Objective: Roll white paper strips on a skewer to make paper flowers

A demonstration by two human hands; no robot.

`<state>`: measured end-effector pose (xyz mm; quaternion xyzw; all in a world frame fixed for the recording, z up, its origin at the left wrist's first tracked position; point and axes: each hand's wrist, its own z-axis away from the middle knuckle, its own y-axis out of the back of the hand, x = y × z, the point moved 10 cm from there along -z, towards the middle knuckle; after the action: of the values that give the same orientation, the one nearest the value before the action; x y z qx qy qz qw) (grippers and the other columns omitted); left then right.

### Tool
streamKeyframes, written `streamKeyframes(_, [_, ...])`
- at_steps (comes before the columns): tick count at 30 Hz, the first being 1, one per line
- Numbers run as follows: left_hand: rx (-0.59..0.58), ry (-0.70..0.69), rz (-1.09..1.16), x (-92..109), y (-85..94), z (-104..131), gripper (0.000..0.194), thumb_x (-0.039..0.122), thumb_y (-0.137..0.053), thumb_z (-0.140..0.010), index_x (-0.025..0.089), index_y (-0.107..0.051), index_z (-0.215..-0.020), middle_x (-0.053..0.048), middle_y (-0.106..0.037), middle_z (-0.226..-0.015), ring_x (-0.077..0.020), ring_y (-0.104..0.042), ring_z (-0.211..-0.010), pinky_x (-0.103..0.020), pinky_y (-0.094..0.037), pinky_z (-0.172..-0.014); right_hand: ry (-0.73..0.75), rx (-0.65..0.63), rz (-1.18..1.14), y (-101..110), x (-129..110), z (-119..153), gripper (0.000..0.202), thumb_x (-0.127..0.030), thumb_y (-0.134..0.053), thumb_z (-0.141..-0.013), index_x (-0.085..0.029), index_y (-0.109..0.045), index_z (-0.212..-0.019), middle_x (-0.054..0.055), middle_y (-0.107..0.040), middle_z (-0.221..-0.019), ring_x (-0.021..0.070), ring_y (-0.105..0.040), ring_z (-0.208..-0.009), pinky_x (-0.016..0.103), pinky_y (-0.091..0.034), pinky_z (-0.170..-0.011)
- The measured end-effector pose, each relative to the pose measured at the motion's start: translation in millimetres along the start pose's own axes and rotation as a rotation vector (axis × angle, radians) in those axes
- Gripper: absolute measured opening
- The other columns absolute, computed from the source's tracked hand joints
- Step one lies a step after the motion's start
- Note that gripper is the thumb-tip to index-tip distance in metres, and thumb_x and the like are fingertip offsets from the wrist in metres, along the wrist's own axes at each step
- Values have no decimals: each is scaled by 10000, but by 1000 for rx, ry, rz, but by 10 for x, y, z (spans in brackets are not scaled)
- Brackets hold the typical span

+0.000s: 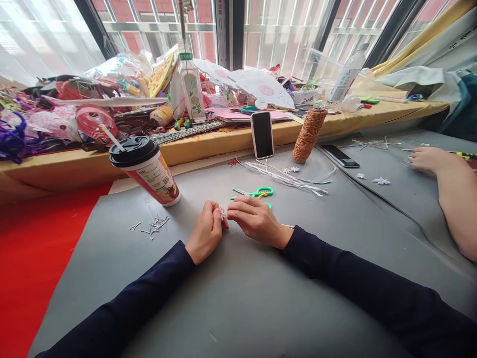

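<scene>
Two hands pinch a small white cord knot (223,214) at the frame's centre.
The left hand (204,232) grips the knot between thumb and curled fingers; the right hand (258,222) pinches its other side, fingertips pressed together. Left of centre stands a paper cup (154,179) with a black lid and a straw, its contents hidden. A labelled plastic bottle (193,94) stands at upper left of centre; another bottle (348,73) leans at upper right.
</scene>
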<state>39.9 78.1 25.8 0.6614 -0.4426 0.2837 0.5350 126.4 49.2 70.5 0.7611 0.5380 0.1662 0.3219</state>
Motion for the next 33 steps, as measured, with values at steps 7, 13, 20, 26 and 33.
streamKeyframes(7, [-28, 24, 277, -27, 14, -7, 148, 309, -325, -861, 188, -361, -783, 26, -496, -635, -94, -489, -553, -262, -411, -592, -168, 54, -177, 52, 172, 13, 163, -193, -470, -815, -219, -517, -969, 32, -602, -928, 162, -503, -916, 343, -432, -829])
streamKeyframes(13, [-83, 32, 431, -26, -10, -7, 178, 345, -452, -806, 171, -419, -803, -4, -524, -755, -105, -560, -633, -254, -458, -575, -266, 27, -195, 33, 293, 20, 119, -247, -498, -803, -214, -543, -908, 25, -620, -856, 157, -509, -859, 345, -416, -824])
streamKeyframes(20, [-46, 130, 523, -124, 22, -30, 247, 300, -605, -706, 160, -440, -824, -3, -577, -748, -140, -616, -673, -334, -498, -716, -280, 36, -195, 27, 340, 40, 98, -221, -479, -821, -213, -572, -851, 16, -630, -818, 153, -490, -820, 325, -417, -788])
streamKeyframes(26, [-95, 185, 546, -158, -42, -6, 280, 301, -644, -666, 151, -454, -805, -11, -590, -728, -158, -626, -652, -350, -507, -692, -285, 36, -196, -5, 331, 41, 112, -220, -482, -821, -218, -591, -844, 14, -636, -815, 153, -487, -814, 321, -416, -783])
streamKeyframes(33, [17, 156, 535, -193, 84, -26, 330, 291, -633, -671, 160, -465, -922, -11, -581, -757, -146, -613, -689, -337, -488, -726, -312, -57, -167, 36, 388, 12, 229, -275, -491, -816, -215, -533, -1033, 24, -623, -891, 153, -511, -836, 309, -411, -777])
